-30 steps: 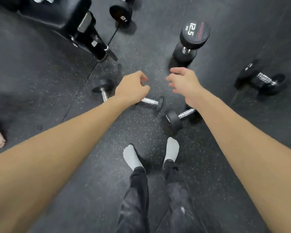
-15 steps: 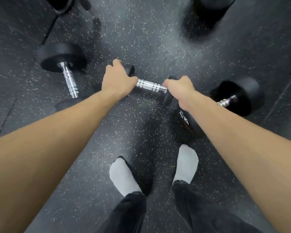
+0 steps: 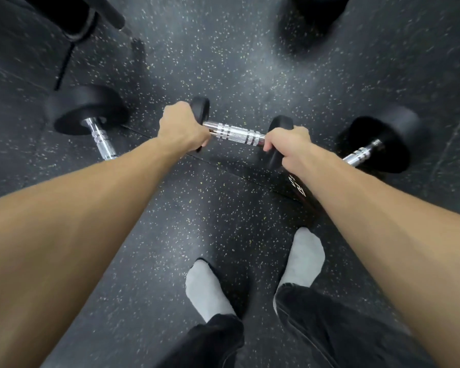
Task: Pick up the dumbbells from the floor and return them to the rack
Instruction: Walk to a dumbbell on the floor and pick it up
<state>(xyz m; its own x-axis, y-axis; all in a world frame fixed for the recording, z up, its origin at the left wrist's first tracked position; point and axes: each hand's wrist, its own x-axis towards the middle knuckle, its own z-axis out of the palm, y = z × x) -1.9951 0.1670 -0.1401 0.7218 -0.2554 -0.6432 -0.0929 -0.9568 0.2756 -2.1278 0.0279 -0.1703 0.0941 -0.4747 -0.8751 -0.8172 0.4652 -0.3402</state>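
Observation:
A small dumbbell (image 3: 235, 134) with black heads and a ridged chrome handle lies across the middle of the view, just above the speckled black floor. My left hand (image 3: 182, 127) is closed over its left head. My right hand (image 3: 287, 143) is closed over its right head. A bigger dumbbell (image 3: 87, 112) lies on the floor to the left, its near end hidden by my left forearm. Another big dumbbell (image 3: 377, 143) lies to the right, partly under my right forearm. No rack is in view.
My two feet in grey socks (image 3: 205, 288) stand just below the hands. A black bench base (image 3: 75, 17) sits at the top left. The bottom of an upright dumbbell (image 3: 316, 11) shows at the top right edge.
I have bent down closer to the floor. Both hands went from open above the dumbbells to closed on the two heads of the small dumbbell.

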